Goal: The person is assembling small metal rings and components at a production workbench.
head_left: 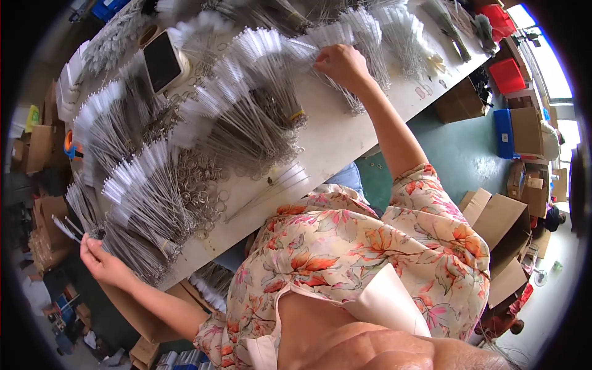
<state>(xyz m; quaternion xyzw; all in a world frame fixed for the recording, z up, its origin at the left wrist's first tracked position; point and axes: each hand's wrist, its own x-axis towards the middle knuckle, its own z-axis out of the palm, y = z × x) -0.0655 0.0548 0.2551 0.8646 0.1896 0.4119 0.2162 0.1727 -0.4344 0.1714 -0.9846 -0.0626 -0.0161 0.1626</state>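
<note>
Off the left end of the table, my left hand (102,262) pinches a small wire brush (66,229) with pale bristles; a second thin stem shows beside it. My right hand (346,66) reaches over the far part of the table with thumb and fingers pressed together. It is at the bristle ends of a bundle of wire brushes (364,37), and what lies in its fingertips is too small to make out. Between my hands lie heaps of the same brushes (139,185), white bristles pointing away and looped wire ends towards me. A few loose brushes (287,179) rest near the front edge.
A pile of metal rings (200,176) lies among the brushes on the white table (336,145). A phone (163,61) leans on a white roll further back. Cardboard boxes (502,231) stand on the floor at the right, near a blue crate (504,134) and red bins (507,75).
</note>
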